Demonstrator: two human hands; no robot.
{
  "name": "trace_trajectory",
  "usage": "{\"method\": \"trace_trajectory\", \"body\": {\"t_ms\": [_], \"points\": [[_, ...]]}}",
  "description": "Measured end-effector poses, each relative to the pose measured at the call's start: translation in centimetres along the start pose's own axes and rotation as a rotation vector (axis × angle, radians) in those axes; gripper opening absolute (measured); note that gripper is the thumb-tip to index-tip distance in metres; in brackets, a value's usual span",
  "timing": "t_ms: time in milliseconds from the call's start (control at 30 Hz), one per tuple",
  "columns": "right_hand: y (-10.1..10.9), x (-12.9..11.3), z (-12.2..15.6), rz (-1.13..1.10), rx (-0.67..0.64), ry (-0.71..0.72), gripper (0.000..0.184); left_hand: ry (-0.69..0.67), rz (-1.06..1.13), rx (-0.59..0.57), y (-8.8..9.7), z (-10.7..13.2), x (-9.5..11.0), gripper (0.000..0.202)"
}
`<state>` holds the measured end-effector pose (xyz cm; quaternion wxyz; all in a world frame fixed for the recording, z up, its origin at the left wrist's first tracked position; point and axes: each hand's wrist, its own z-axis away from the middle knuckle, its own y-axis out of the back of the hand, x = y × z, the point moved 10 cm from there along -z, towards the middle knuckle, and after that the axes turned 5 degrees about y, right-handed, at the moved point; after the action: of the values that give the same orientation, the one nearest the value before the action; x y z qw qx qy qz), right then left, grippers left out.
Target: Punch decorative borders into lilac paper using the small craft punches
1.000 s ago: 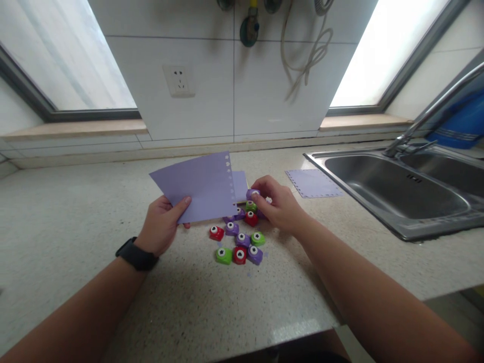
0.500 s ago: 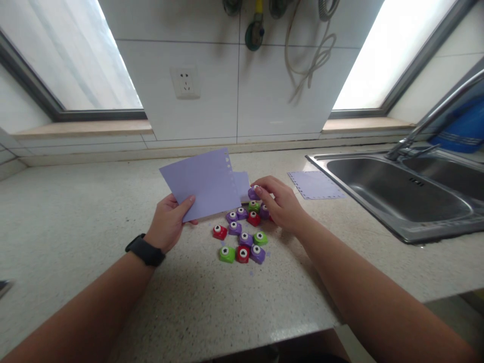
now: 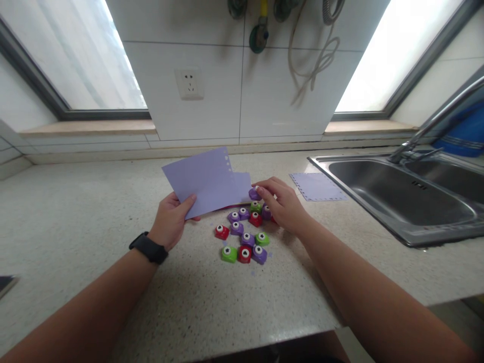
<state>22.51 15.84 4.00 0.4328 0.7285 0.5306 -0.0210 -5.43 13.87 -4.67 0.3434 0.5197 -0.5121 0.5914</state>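
My left hand [image 3: 172, 221] is closed on the lower corner of a lilac paper sheet [image 3: 202, 180] and holds it up off the speckled counter [image 3: 94, 212]. Small holes run along the sheet's right edge. My right hand [image 3: 282, 204] pinches a purple paper punch [image 3: 253, 193] just right of that edge. Below both hands lies a cluster of several small punches, red [image 3: 221, 232], green [image 3: 229, 253] and purple [image 3: 259, 254], each with a white round button on top.
A second lilac sheet [image 3: 316, 186] with a punched border lies flat beside the steel sink [image 3: 397, 189] at the right. A tap [image 3: 434, 123] rises behind the sink. A wall socket [image 3: 189, 83] and hanging hoses [image 3: 317, 55] are on the tiled back wall.
The view has shifted slightly. My left hand has lowered and levelled the sheet a little. The right hand has stayed on the purple punch by the paper's edge.
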Motion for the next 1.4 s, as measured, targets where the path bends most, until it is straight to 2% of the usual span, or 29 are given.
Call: {"method": "trace_trajectory", "body": {"t_ms": [167, 367, 533, 700, 867, 967, 1400], "points": [[-0.9, -0.8, -0.2, -0.019, 0.004, -0.013, 0.023, -0.02, -0.005, 0.048, 0.5, -0.1, 0.1, 0.041], [-3.5, -2.7, -0.3, -0.036, -0.11, 0.024, 0.022, -0.039, 0.022, 0.108, 1.1, -0.2, 0.4, 0.042], [-2.3, -1.7, -0.3, -0.031, -0.148, -0.032, 0.017, -0.037, 0.02, 0.104, 1.1, -0.3, 0.3, 0.041], [-1.6, -0.5, 0.1, -0.052, -0.303, -0.145, 0.019, -0.035, 0.019, 0.096, 1.1, -0.4, 0.1, 0.041], [0.0, 1.4, 0.0, 0.0, -0.206, -0.255, 0.025, -0.039, 0.011, 0.098, 1.0, -0.4, 0.2, 0.042], [0.0, 2.4, 0.1, 0.008, -0.204, -0.303, 0.027, -0.035, 0.008, 0.097, 1.0, -0.4, 0.2, 0.042], [0.0, 2.8, 0.3, -0.043, -0.248, -0.296, 0.034, -0.023, -0.008, 0.104, 1.1, -0.4, 0.2, 0.043]]}}
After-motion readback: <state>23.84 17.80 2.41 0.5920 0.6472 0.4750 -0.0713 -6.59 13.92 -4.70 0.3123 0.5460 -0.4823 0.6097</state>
